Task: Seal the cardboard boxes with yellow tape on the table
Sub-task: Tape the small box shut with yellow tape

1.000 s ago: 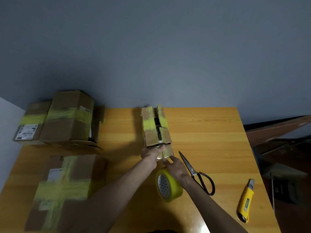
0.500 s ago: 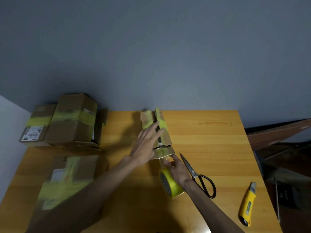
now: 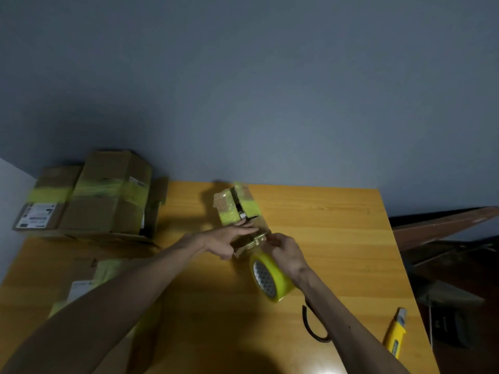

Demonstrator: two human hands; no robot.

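Yellow tape roll [image 3: 271,278] hangs under the right hand [image 3: 286,254] gripping it, left hand [image 3: 229,238] flat on the box [image 3: 235,211].

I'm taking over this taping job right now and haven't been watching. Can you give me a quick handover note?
Left hand: fingers straight, pressing on the small brown cardboard box mid-table.
Right hand: holds the yellow tape roll, strip end at the box's near end.
Done: the larger cardboard boxes at far left and the flat cardboard box at near left carry yellow tape bands.
Left: the small box has tape on its far part, but its top seam gapes; likely run the strip along it and cut. Black-handled scissors lie partly under the right forearm, yellow utility knife at near right.
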